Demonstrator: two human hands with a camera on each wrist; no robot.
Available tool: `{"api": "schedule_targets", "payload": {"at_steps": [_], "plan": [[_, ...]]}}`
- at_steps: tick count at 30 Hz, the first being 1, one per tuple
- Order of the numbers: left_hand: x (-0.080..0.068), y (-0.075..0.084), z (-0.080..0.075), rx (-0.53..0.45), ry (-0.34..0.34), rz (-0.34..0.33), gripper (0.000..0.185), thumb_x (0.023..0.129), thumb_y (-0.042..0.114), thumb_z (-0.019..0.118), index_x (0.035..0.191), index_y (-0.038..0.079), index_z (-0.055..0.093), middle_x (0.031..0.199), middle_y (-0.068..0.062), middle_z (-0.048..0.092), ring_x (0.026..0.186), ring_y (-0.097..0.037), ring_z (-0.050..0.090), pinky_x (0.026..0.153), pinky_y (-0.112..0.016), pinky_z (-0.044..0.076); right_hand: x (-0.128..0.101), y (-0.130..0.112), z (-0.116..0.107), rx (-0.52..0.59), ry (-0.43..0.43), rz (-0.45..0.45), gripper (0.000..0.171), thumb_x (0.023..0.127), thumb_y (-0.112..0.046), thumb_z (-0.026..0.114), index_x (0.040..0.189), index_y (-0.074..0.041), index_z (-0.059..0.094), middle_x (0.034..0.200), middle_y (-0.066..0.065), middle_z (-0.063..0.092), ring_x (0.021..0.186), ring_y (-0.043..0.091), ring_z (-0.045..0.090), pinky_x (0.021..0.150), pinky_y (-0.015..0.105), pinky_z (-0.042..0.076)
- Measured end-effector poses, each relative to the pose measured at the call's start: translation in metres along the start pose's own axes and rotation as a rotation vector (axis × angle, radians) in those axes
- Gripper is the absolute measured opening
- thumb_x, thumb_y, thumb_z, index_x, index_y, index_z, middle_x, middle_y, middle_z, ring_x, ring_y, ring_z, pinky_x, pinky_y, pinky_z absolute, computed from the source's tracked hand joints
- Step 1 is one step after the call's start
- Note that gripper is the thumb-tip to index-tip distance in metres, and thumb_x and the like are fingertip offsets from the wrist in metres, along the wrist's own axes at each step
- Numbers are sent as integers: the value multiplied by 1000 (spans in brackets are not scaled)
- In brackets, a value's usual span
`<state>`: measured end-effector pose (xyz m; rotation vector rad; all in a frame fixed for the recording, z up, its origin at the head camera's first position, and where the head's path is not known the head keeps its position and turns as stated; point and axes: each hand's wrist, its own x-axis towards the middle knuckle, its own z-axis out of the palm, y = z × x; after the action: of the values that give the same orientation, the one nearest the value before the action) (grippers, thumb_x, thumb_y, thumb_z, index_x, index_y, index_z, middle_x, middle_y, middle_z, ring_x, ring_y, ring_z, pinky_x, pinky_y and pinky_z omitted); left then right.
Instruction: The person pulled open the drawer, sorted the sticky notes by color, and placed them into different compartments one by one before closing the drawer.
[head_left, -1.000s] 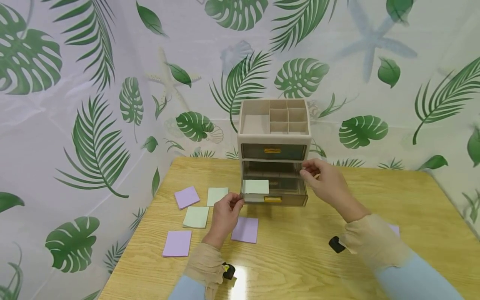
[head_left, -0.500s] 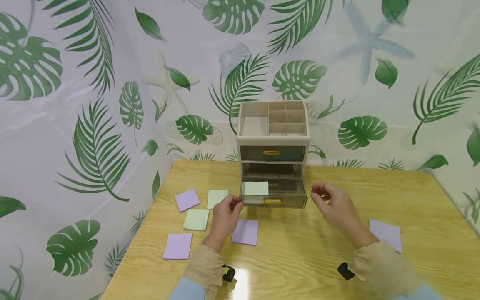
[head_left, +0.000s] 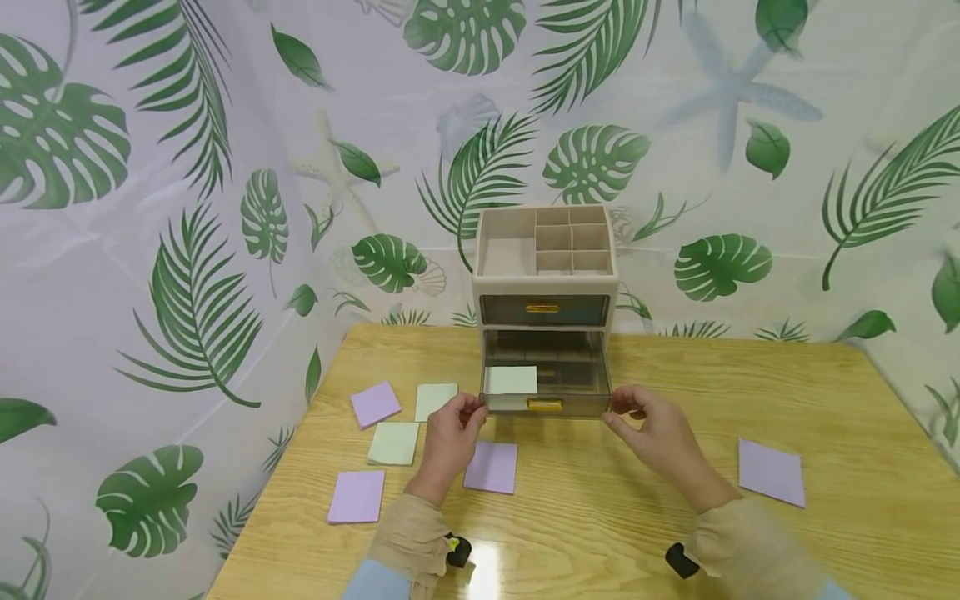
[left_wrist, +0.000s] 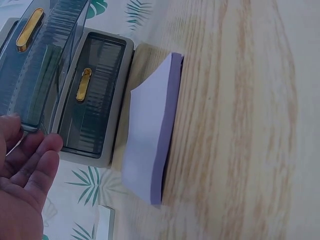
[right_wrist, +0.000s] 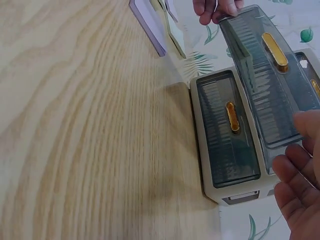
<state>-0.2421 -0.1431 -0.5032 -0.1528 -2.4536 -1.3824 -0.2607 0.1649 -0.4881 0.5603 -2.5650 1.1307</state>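
A cream desktop organizer [head_left: 546, 285] stands at the back of the table, its smoky middle drawer [head_left: 573, 407] pulled out. Inside the drawer's left part lies a pale green pad of sticky notes [head_left: 512, 380]. My left hand [head_left: 450, 437] pinches the drawer's front left corner between thumb and fingers. At the front right corner is my right hand [head_left: 660, 433], thumb on the front and fingers along the side. The right wrist view shows the drawer's gold handle [right_wrist: 274, 51] between both hands. The bottom drawer [right_wrist: 229, 127] is closed beneath it.
Purple note pads [head_left: 356, 497] and green note pads [head_left: 393, 442] lie on the wooden table [head_left: 600, 533] at left. One purple pad [head_left: 491, 467] sits just in front of the organizer, another purple pad [head_left: 771, 472] farther right. A leaf-print cloth [head_left: 480, 100] hangs behind.
My right hand has come down from the drawer's right side, swung out to the right, then returned to its front right corner. The left hand has kept its grip on the left corner.
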Motion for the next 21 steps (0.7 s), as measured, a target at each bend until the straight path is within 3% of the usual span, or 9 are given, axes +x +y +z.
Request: {"api": "schedule_targets", "payload": {"at_steps": [9,21], "plan": [[-1,0,0,3,-4,-6,6,94,13,64,91,8,65,82,-5,69,71,-10,62,59,-22,49,0,-3,5,-28,18,35,9,90,-16,69,96,-12,64,90,1,67,85,24,66,74,45,54],[-2,0,-5,41,8,-1,6,92,15,66,90,10,67,80,2,67,71,-10,62,61,-23,50,-1,-2,8,-24,18,59,8,91,-17,68,96,-14,63,89,-1,67,83,21,66,72,41,54]]}}
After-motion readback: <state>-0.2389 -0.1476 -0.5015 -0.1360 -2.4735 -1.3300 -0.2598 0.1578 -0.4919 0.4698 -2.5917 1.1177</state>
